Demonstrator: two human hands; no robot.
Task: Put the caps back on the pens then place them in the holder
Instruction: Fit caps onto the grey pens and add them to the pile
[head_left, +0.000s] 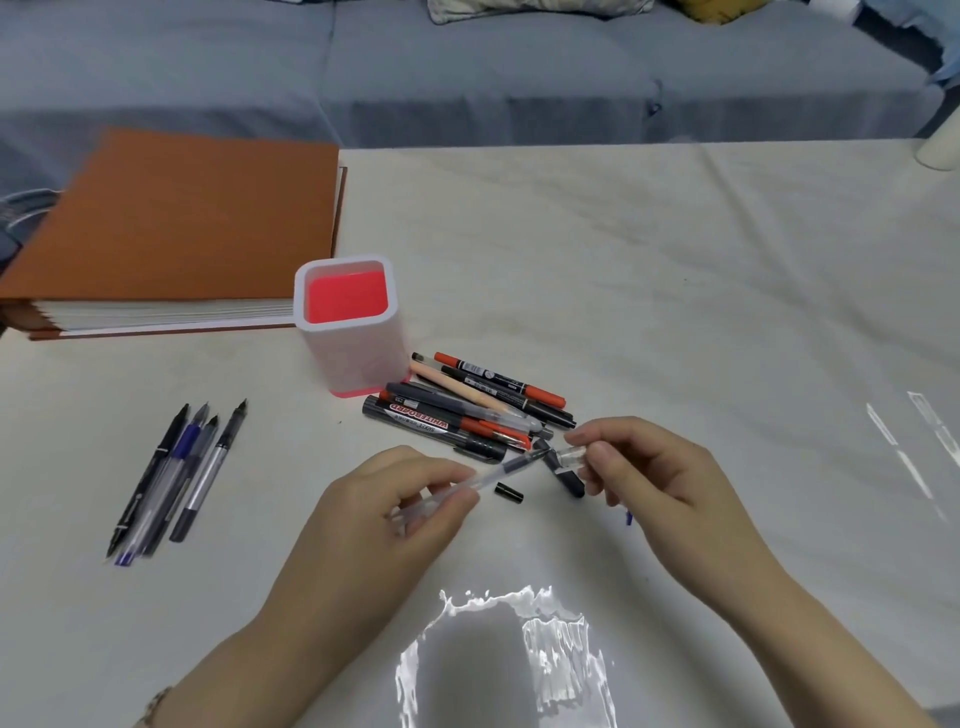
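My left hand (400, 499) grips a clear-barrelled pen (498, 470) whose tip points right. My right hand (639, 467) pinches a clear cap (571, 454) just beyond that tip, a small gap apart. A white holder with a red inside (345, 317) stands upright behind my left hand. A heap of pens and markers (467, 410) lies to the right of the holder. Several pens (176, 473) lie side by side at the left. A small black cap (509, 492) and a larger dark cap (566, 478) lie on the table below the held pen.
A thick orange-covered book (182, 223) lies at the back left, close to the holder. The table wears a pale cloth (675, 286). A grey sofa (467, 73) runs behind the table. A white object (943, 145) stands at the far right edge.
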